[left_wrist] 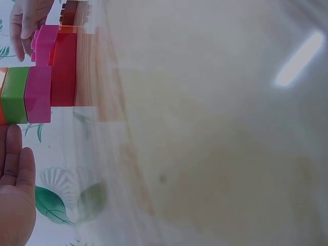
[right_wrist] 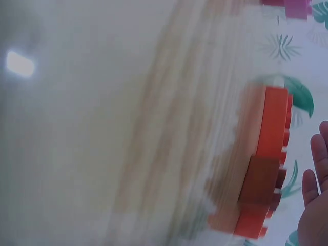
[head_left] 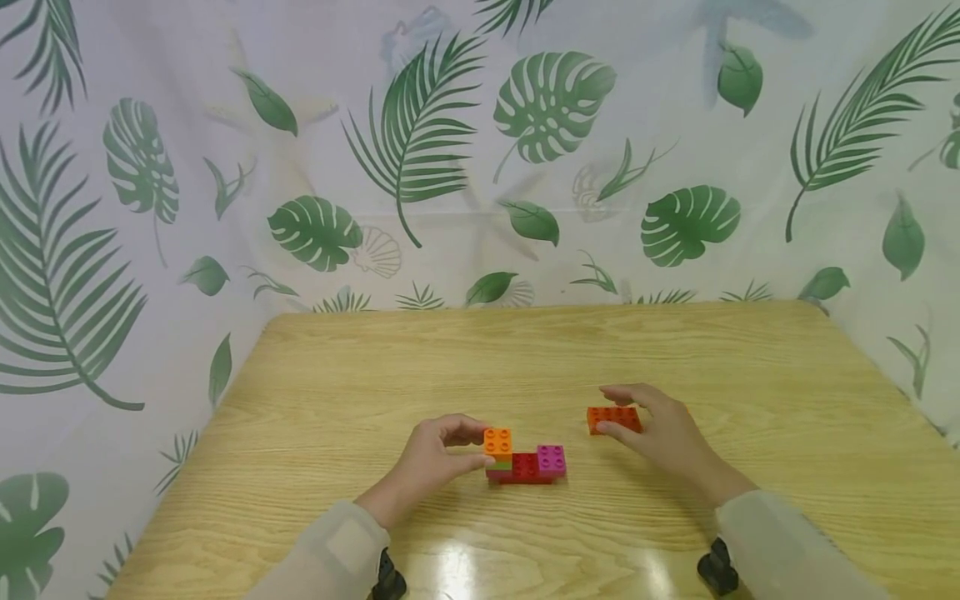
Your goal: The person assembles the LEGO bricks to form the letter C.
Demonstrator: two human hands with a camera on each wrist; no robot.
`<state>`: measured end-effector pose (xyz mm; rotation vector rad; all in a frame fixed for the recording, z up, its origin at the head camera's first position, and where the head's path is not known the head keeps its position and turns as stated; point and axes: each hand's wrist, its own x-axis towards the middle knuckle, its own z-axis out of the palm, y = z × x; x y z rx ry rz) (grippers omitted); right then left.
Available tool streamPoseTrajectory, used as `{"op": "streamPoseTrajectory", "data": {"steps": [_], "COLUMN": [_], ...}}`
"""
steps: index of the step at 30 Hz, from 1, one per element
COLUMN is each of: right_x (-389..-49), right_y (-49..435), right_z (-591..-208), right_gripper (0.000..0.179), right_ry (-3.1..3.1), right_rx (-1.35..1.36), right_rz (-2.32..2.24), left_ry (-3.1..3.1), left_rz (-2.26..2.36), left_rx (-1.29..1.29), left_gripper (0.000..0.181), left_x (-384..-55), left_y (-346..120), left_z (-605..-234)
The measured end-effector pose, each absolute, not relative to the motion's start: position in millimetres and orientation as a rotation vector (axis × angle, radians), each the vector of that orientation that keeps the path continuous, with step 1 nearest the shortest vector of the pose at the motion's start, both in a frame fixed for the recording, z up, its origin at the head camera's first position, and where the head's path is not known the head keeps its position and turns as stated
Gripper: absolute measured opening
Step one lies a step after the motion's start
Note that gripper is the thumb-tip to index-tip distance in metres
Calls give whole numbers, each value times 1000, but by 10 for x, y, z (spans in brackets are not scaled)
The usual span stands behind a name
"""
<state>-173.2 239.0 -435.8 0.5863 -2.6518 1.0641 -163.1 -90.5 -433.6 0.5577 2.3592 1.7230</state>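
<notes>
My left hand pinches the orange brick between thumb and fingers, at the left end of a small build. Under that brick sits a green brick, then a magenta brick, on a long red brick. A second magenta brick with studs up stands on the red brick's right end. My right hand is spread around a separate orange-red brick lying on the table. Its thumb overlaps the front of that brick, and the fingers arch behind it, apart from it.
The pale wooden table extends behind and to both sides of the bricks. A white cloth with green leaf prints hangs around its back and sides. Dark wrist devices sit under both sleeves.
</notes>
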Motion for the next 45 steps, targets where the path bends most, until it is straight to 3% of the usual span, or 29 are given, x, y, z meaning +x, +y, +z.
{"op": "streamPoseTrajectory", "data": {"steps": [19, 28, 45], "right_x": [-1757, -1729, -1752], "right_y": [3049, 3205, 3253], "right_z": [-4380, -4404, -4419], "right_gripper": [54, 45, 45], "right_ry": [-2803, -2836, -2858], "right_rx": [438, 495, 430], "right_rz": [982, 969, 876], "left_ry": [2404, 2386, 2393], "left_rz": [1686, 1698, 1684], "left_rx": [571, 570, 550], "left_gripper": [30, 30, 31], "left_x": [-1638, -1639, -1637], "left_y": [-910, -916, -911], "left_z": [-4345, -4347, -4337]}}
